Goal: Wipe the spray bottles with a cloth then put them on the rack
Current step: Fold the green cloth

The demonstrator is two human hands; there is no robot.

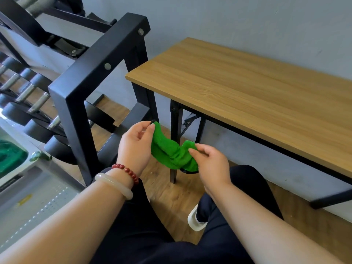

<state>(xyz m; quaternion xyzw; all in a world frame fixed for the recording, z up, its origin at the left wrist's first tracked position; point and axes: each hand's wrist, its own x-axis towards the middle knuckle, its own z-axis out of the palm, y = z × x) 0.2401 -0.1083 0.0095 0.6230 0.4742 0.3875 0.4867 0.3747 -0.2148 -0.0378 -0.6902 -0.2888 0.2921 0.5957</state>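
Green cloth [169, 152] bunched, sagging over the lap: one end pinched in left hand [136, 147], other in right hand [211, 164]. Leftward, yellow label [23, 200], print too blurred to read. Beyond, black dumbbell rack [76, 88] beside wooden table [247, 88].

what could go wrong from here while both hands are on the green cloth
1. The left hand and right hand only pinch the green cloth at its ends; it sags over the wooden floor, so it might slip and pick up dirt.
2. No spray bottle is in view; reaching for one could leave the cloth hanging from one pinch.
3. The dumbbell rack frame stands close beside the left hand; a quick swing might knock it.
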